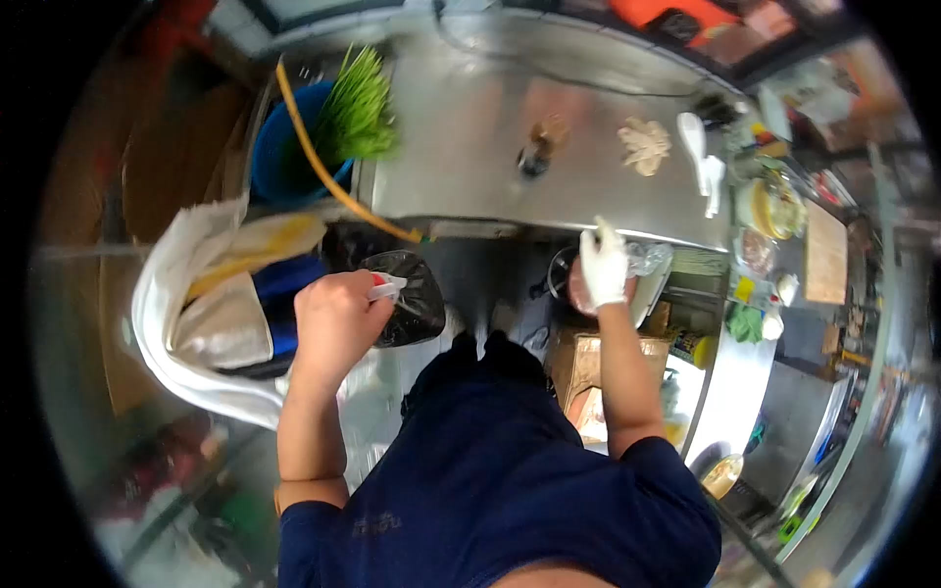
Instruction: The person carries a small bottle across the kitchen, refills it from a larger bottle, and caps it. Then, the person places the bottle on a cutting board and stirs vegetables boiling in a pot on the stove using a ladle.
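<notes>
White-and-red piece [389, 286] held in the left hand [335, 318]

Nearest is a navy shirt [510, 480]. Beyond it, progress shows only in part: the piece is already taken up, and the right hand [604, 267] wears a white glove [608, 281] while the left is bare; what is left to do cannot be judged from this view. The left fingers curl into a fist and pinch the piece by the thumb, so its pale tip sticks out past the grip, by a black bag [421, 318]. The gloved fingers point toward the counter [461, 176]; whether they are spread or pressed on anything cannot be told. Just beside that hand is a pot [559, 271], partly hidden, with something pinkish [582, 294] in it. Farther off, the counter bears a dark, blurred item [535, 157], what looks like a loose glove [644, 147] and a white spoon [692, 137]. To its left, greens [355, 103] rise from a blue tub [270, 162], crossed by a yellow hose [312, 159].
</notes>
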Demonstrator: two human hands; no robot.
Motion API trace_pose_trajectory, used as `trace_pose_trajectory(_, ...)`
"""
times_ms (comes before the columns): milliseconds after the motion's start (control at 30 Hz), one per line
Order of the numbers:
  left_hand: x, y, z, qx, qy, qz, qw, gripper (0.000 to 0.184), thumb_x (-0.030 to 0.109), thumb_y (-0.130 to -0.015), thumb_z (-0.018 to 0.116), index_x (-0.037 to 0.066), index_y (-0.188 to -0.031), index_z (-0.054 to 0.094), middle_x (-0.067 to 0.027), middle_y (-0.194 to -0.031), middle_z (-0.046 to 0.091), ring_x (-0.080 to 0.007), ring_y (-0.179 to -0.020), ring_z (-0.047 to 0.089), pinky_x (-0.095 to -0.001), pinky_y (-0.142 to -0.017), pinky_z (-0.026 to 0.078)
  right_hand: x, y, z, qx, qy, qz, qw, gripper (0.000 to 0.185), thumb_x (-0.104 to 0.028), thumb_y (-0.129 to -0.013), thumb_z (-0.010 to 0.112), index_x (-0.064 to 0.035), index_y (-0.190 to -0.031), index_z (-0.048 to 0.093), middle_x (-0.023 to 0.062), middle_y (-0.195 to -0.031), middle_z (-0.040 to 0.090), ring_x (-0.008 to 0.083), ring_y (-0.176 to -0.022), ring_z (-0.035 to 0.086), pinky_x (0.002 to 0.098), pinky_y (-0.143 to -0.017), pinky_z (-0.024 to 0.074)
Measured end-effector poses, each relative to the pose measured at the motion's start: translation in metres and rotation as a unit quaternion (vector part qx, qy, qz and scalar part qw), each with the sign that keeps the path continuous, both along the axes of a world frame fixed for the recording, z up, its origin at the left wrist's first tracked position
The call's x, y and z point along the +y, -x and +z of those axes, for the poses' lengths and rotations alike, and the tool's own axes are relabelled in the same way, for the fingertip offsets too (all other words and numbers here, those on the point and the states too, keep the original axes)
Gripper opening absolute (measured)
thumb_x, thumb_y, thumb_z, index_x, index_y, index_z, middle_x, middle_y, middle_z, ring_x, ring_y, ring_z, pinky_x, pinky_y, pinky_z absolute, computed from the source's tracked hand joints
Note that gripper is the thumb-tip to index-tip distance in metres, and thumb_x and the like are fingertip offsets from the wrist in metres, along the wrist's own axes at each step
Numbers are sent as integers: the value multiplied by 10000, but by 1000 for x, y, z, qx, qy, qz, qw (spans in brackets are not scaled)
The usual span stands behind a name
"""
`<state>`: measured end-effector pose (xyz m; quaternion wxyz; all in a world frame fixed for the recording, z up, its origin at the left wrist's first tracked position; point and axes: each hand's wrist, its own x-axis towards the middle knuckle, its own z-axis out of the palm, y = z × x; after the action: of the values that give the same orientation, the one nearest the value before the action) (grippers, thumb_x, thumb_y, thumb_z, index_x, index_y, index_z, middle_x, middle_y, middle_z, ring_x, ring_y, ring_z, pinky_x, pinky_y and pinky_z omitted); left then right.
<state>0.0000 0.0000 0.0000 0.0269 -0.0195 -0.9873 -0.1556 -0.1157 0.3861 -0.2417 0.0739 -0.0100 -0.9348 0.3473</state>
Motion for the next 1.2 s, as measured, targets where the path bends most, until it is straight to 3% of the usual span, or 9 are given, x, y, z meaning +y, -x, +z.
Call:
trace_pose_trajectory(67, 7, -41, 15, -44, 19, 7, 999, 137, 186, -731, 733, 56, -768, 706, -150, -706, 679, -346, -679, 687, -459, -611, 539, -15, -2, -4, 57, -26, 22, 998, 423, -196, -935, 702, 0, -1306, 653, 245, -1317, 652, 397, -1251, 605, 463, -1121, 447)
trace_pose_trajectory(100, 34, -4, -77, -87, -53, 19, 995, 161, 215, -751, 718, 57, -787, 717, -159, -735, 698, -356, -712, 703, -475, -644, 551, 47, 69, -26, 99, -130, 42, 986, 412, -199, -936, 695, -1, -1295, 656, 245, -1307, 653, 401, -1249, 601, 472, -1110, 452)
trace_pose_trajectory(133, 9, 25, -97, -88, -14, 51, 995, 181, 229, -762, 704, 56, -809, 724, -166, -754, 709, -369, -737, 708, -491, -672, 559, 0, 145, -48, 143, -112, 41, 983, 420, -214, -936, 693, -2, -1297, 653, 247, -1314, 649, 401, -1258, 595, 472, -1111, 452)
trace_pose_trajectory(367, -3, -40, -300, -341, -54, 133, 929, 320, 319, -840, 656, 97, -1043, 765, -221, -974, 744, -388, -947, 720, -520, -853, 563, 1, 161, -148, 87, -219, -7, 972, 385, -211, -921, 675, -44, -1268, 666, 187, -1266, 673, 378, -1174, 619, 486, -1034, 484)
trace_pose_trajectory(567, -46, -36, -543, -390, -79, 182, 899, 292, 264, -828, 629, 58, -994, 754, -215, -1089, 739, -428, -1034, 699, -527, -905, 562, -18, 144, -160, 201, -249, -27, 947, 321, -104, -897, 660, -71, -1216, 679, 140, -1182, 677, 363, -1116, 613, 498, -1013, 479)
trace_pose_trajectory(767, -104, 7, -745, -333, -159, 201, 908, 398, 285, -873, 643, 73, -1208, 675, -222, -1126, 740, -419, -1090, 699, -492, -932, 560, -19, 144, -164, 121, -262, -48, 956, 279, -169, -988, 591, -25, -1203, 696, 187, -1168, 684, 383, -1115, 610, 479, -1020, 460)
trace_pose_trajectory(833, -104, 39, -762, -163, -103, 200, 961, 409, 269, -892, 680, 50, -1234, 640, -241, -1128, 729, -418, -1096, 691, -486, -939, 548, -32, 145, -148, 71, -264, -63, 960, 233, -146, -991, 593, 8, -1137, 689, 212, -1123, 667, 406, -1051, 613, 491, -965, 480)
trace_pose_trajectory(1067, -125, 102, -772, -202, -23, 247, 947, 393, 245, -903, 688, 41, -1235, 635, -242, -1128, 725, -409, -1069, 697, -481, -913, 555, -22, 139, -165, 40, -222, -85, 971, 131, -70, -1015, 585, 50, -985, 630, 201, -989, 599, 356, -948, 576, 454, -899, 460)
trace_pose_trajectory(1200, -128, 115, -784, -217, -16, 244, 945, 385, 232, -909, 692, 36, -1235, 632, -242, -1128, 723, -403, -1053, 701, -478, -898, 559, -32, 136, -175, 108, -91, -93, 986, 236, -17, -981, 587, 24, -1201, 665, 222, -1187, 642, 373, -1113, 600, 444, -1022, 444)
